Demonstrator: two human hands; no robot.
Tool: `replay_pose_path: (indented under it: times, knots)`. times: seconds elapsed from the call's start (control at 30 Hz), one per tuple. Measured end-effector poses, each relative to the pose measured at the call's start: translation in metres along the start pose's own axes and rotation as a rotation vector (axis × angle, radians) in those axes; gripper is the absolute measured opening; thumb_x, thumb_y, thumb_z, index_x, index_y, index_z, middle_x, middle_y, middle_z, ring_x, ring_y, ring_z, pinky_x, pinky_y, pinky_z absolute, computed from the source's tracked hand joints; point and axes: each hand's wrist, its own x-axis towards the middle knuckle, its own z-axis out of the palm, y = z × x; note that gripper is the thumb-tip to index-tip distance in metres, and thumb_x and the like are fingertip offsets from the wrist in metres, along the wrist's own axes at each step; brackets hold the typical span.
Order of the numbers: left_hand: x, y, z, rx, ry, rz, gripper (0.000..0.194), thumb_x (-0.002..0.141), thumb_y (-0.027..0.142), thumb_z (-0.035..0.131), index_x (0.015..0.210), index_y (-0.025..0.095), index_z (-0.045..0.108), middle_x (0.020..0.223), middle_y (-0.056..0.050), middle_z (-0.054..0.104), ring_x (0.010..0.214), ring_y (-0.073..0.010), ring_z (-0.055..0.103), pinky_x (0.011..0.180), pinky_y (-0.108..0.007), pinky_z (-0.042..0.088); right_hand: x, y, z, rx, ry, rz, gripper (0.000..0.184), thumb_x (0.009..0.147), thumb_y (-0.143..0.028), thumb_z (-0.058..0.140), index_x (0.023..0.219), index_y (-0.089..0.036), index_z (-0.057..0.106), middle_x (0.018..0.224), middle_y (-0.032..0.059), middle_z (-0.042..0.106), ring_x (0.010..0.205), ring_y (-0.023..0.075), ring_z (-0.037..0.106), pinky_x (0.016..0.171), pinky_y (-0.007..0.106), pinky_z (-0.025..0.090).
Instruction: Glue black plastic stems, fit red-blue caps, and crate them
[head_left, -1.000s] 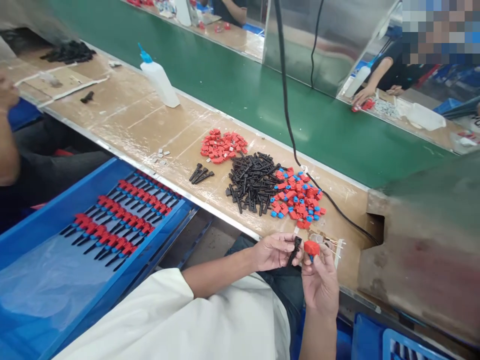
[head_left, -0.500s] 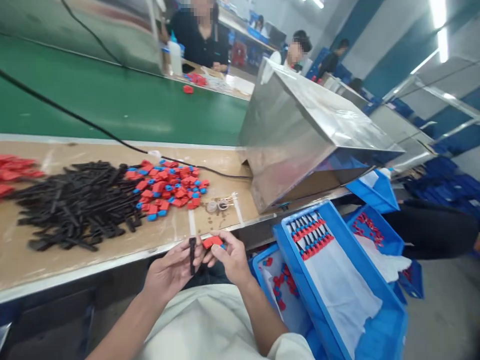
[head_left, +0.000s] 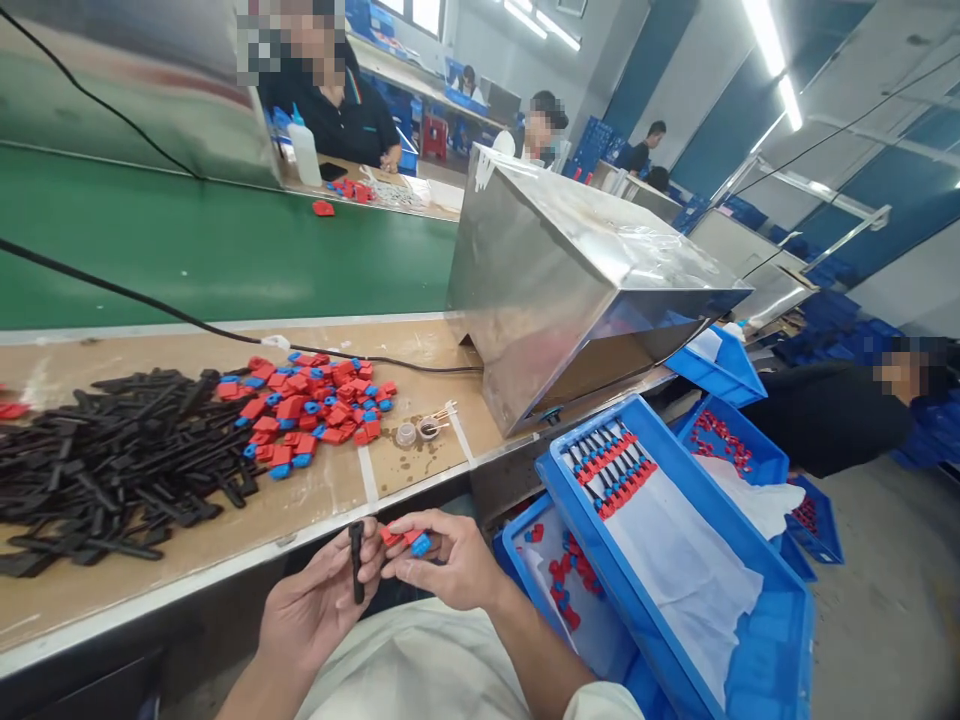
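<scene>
My left hand [head_left: 315,590] is closed on a black plastic rod [head_left: 357,565], held roughly upright with its wider end at the top. Close beside it, my right hand [head_left: 450,560] pinches a red and blue plastic piece [head_left: 411,541]; its blue end points right. Whether the fingers hold one such piece or two is hard to make out. Both hands are just off the bench's front edge. Beyond them lie a pile of black rods [head_left: 112,460] and a heap of red and blue pieces [head_left: 315,405].
Two small round cups [head_left: 417,431] with cotton swabs stand on the bench [head_left: 390,480]. A metal hood [head_left: 555,290] rises at the right. Blue trays [head_left: 780,630] are stacked beside me, the top one holding rows of joined parts. A black cable [head_left: 150,300] crosses the bench. Co-workers sit beyond.
The view has shifted, so the bench sits lower and further left. The blue end of the piece in my right hand now shows more. The rod stays in my left hand.
</scene>
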Motion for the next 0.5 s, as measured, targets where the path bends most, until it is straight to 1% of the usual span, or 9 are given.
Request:
replay_pose_path:
  times: [0.07,0.13,0.2,0.23,0.27,0.33,0.37,0.4,0.5]
  knots:
    - [0.001,0.003,-0.002,-0.024,-0.026,0.023,0.026,0.064,0.008,0.067,0.089,0.015,0.063,0.071,-0.002,0.053,0.056,-0.0101,0.053,0.037,-0.013,0.041,0.002,-0.001,0.000,0.003,-0.018,0.019,0.052,0.071,-0.055,0.081,0.106,-0.018,0.071,0.093,0.0055,0.073,0.081,0.0193,0.074,0.080,0.035,0.060]
    - [0.000,0.004,0.001,-0.019,-0.071,0.048,0.025,0.064,0.009,0.070,0.088,0.014,0.063,0.071,-0.002,0.053,0.056,-0.0097,0.052,0.037,-0.012,0.039,0.003,0.000,0.000,-0.014,-0.022,0.046,0.051,0.070,-0.056,0.081,0.102,-0.018,0.071,0.087,0.0048,0.073,0.072,0.0195,0.073,0.069,0.032,0.061]
    - [-0.002,0.003,0.008,0.005,-0.121,0.065,0.024,0.065,0.011,0.073,0.086,0.012,0.064,0.071,-0.003,0.053,0.056,-0.0091,0.052,0.038,-0.013,0.038,0.001,0.003,-0.003,-0.019,-0.019,0.066,0.047,0.074,-0.053,0.079,0.105,-0.019,0.069,0.077,0.0019,0.071,0.058,0.0160,0.069,0.057,0.028,0.057]
    - [-0.001,0.003,0.011,0.022,-0.151,0.056,0.023,0.065,0.013,0.075,0.085,0.012,0.064,0.070,-0.002,0.053,0.055,-0.0085,0.051,0.040,-0.013,0.038,0.001,0.005,-0.006,-0.012,-0.019,0.072,0.045,0.079,-0.051,0.077,0.111,-0.021,0.067,0.072,-0.0005,0.069,0.052,0.0132,0.064,0.052,0.026,0.054]
    - [0.002,0.004,0.014,0.034,-0.186,0.060,0.022,0.065,0.016,0.077,0.082,0.011,0.064,0.068,-0.002,0.052,0.053,-0.0077,0.050,0.041,-0.014,0.038,0.003,0.007,-0.011,-0.013,0.014,0.062,0.041,0.086,-0.051,0.069,0.115,-0.022,0.064,0.066,-0.0027,0.065,0.046,0.0111,0.058,0.046,0.023,0.048]
    - [0.013,0.008,0.016,0.064,-0.249,0.089,0.027,0.065,0.024,0.081,0.083,0.011,0.064,0.066,-0.002,0.054,0.053,-0.0088,0.051,0.041,-0.016,0.035,0.012,0.011,-0.025,-0.127,0.230,-0.078,0.031,0.091,-0.046,0.064,0.111,-0.022,0.065,0.054,-0.0070,0.052,0.038,0.0089,0.046,0.040,0.021,0.038]
    - [0.019,0.011,0.015,0.080,-0.261,0.131,0.032,0.064,0.027,0.083,0.084,0.010,0.065,0.066,-0.003,0.056,0.053,-0.0097,0.054,0.044,-0.018,0.036,0.019,0.013,-0.032,-0.161,0.248,-0.135,0.028,0.090,-0.043,0.066,0.109,-0.022,0.066,0.059,-0.0058,0.053,0.042,0.0086,0.046,0.042,0.021,0.038]
    - [0.024,0.013,0.013,0.095,-0.271,0.160,0.036,0.063,0.030,0.086,0.084,0.010,0.065,0.068,-0.004,0.058,0.054,-0.0102,0.056,0.044,-0.018,0.036,0.026,0.014,-0.038,-0.170,0.231,-0.178,0.026,0.089,-0.043,0.067,0.103,-0.021,0.068,0.069,-0.0023,0.057,0.048,0.0087,0.049,0.045,0.022,0.040]
    - [0.031,0.015,0.009,0.148,-0.281,0.194,0.044,0.061,0.037,0.090,0.086,0.009,0.067,0.073,-0.006,0.063,0.056,-0.0123,0.061,0.042,-0.019,0.029,0.035,0.015,-0.050,-0.185,0.134,-0.162,0.028,0.089,-0.045,0.066,0.100,-0.020,0.070,0.087,0.0045,0.062,0.059,0.0112,0.055,0.053,0.026,0.046]
